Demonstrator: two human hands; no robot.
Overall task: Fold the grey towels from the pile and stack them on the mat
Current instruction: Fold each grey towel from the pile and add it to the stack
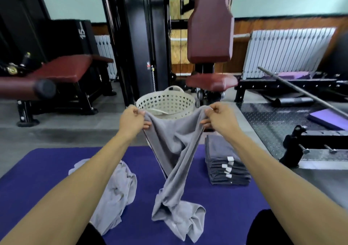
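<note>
A grey towel (pixel 175 150) hangs between my two hands above the purple mat (pixel 47 169). My left hand (pixel 131 120) pinches its upper left edge and my right hand (pixel 218 117) pinches the upper right edge. The towel's lower end lies bunched on the mat near my knees. To the left, a crumpled pile of light grey towels (pixel 114 192) rests on the mat. On the right of the mat stands a neat stack of several folded dark grey towels (pixel 226 167) with white tags.
A white perforated laundry basket (pixel 166 102) stands just beyond the mat, partly behind the held towel. Gym machines with maroon pads (pixel 210 30) fill the background. At the right are a metal tread plate (pixel 273 120), a barbell (pixel 301 92) and a radiator (pixel 286 52).
</note>
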